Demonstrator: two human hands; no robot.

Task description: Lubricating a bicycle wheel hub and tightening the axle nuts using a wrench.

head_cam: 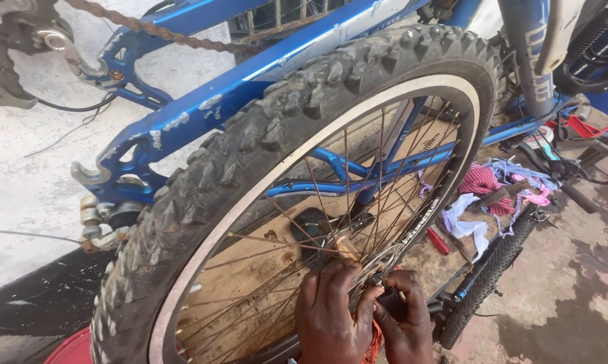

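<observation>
A knobby bicycle wheel with a white rim and rusty spokes fills the middle of the view. My left hand grips the hub area at the wheel's centre, fingers curled over the spokes. My right hand is closed on a small dark part at the hub, right beside the left hand. An orange-red rag shows between the two hands. What exactly the right hand pinches is hidden by the fingers.
An upside-down blue bicycle frame with a rusty chain stands behind the wheel. Coloured rags, a red-handled tool and a second tyre lie to the right. Concrete floor lies at the right.
</observation>
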